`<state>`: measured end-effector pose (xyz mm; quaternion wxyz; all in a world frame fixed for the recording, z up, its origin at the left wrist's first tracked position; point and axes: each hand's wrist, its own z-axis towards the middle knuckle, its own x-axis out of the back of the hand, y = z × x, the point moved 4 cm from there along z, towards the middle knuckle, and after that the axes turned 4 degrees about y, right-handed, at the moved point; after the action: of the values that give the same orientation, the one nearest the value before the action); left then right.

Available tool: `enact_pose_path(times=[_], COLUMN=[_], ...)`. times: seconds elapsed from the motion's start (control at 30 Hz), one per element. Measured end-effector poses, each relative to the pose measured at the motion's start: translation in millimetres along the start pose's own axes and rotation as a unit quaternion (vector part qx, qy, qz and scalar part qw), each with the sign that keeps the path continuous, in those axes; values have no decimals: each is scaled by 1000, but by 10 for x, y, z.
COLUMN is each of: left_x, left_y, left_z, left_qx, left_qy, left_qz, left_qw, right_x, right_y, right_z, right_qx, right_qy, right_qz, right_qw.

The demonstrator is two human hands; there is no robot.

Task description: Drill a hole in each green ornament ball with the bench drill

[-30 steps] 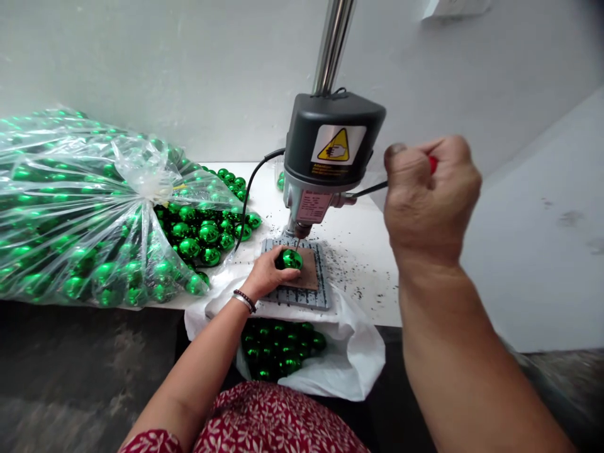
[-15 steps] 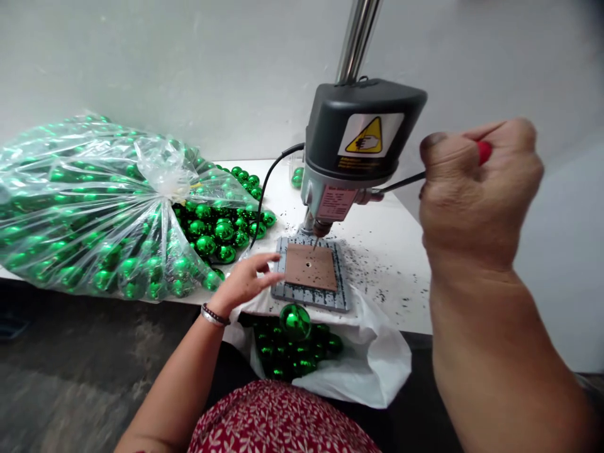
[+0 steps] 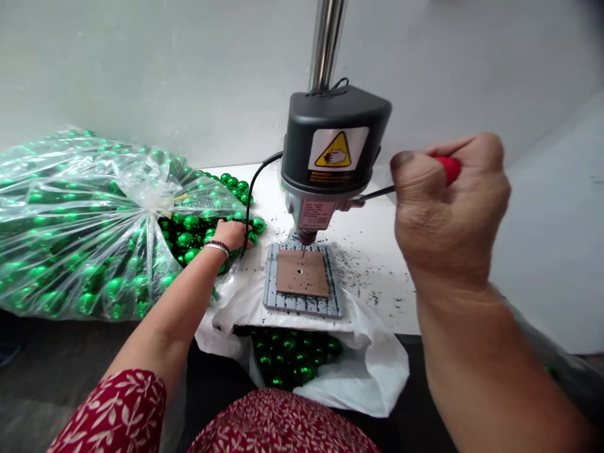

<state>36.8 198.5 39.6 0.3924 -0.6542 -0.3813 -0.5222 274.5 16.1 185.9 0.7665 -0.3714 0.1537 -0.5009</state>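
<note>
A dark grey drill press [image 3: 333,138] stands over a brown square board [image 3: 302,283] with a small hole, on a slotted metal base [image 3: 304,306]. My right hand [image 3: 448,211] is closed round the red knob [image 3: 448,170] of the press lever. Among the shiny green balls [image 3: 189,239] at the mouth of a big clear plastic bag [image 3: 94,245], my left hand [image 3: 232,236] reaches in. Its fingertips are hidden by the cable and balls, so its grasp cannot be made out.
A black cable [image 3: 255,189] curves from the press down past my left hand. Dark shavings are scattered on the white table [image 3: 394,314]. Below the table's front edge, an open white bag [image 3: 368,377] holds more green balls.
My left hand has moved from beside the board to the balls at the left. The ball falling or hovering before the base is no longer separate. My view has shifted slightly; my right hand still grips the knob.
</note>
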Motion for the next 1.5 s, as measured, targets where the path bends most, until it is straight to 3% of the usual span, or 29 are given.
enact_pose_path(times=[0.23, 0.37, 0.47, 0.57, 0.67, 0.73, 0.8, 0.83, 0.93, 1.0, 1.1, 1.17, 1.3, 1.5], left_x=[-64, 121, 267, 220, -7, -199, -361, -422, -524, -524, -439, -370, -302, -337], left_y=[65, -102, -248, -226, -8, 197, 403, 493, 685, 739, 749, 760, 821, 833], left_z=[-30, -185, -459, -748, -926, -970, -976, -971, -935, -902, -854, -827, -765, -643], left_qx=[-15, 22, 58, 42, 18, 21, 25, 24, 20, 18, 18, 14, -16, -34], left_qy=[7, 96, 177, 179, 122, 65, 14, -6, -39, -23, 54, 89, 80, 71], left_qz=[10, -41, -195, -444, -685, -782, -822, -826, -798, -746, -620, -547, -481, -450], left_qw=[1000, 994, 963, 877, 718, 619, 569, 563, 602, 666, 783, 832, 873, 889], right_x=[10, 3, 1, 2, 6, 8, 8, 8, 11, 9, 6, 9, 12, 24], right_y=[72, 93, 102, 116, 128, 135, 137, 136, 126, 120, 115, 108, 87, 89], right_z=[-59, -57, -62, -81, -103, -114, -120, -122, -121, -118, -112, -109, -108, -120], right_qx=[57, 40, 40, 52, 69, 73, 71, 69, 56, 43, 22, 15, 23, 45], right_qy=[16, 17, 19, 21, 25, 25, 22, 21, 25, 23, 16, 18, 13, -2], right_qz=[1, 19, 25, 26, 26, 28, 27, 26, 28, 28, 25, 27, 36, 36], right_qw=[998, 999, 999, 998, 997, 997, 997, 997, 998, 998, 999, 999, 999, 998])
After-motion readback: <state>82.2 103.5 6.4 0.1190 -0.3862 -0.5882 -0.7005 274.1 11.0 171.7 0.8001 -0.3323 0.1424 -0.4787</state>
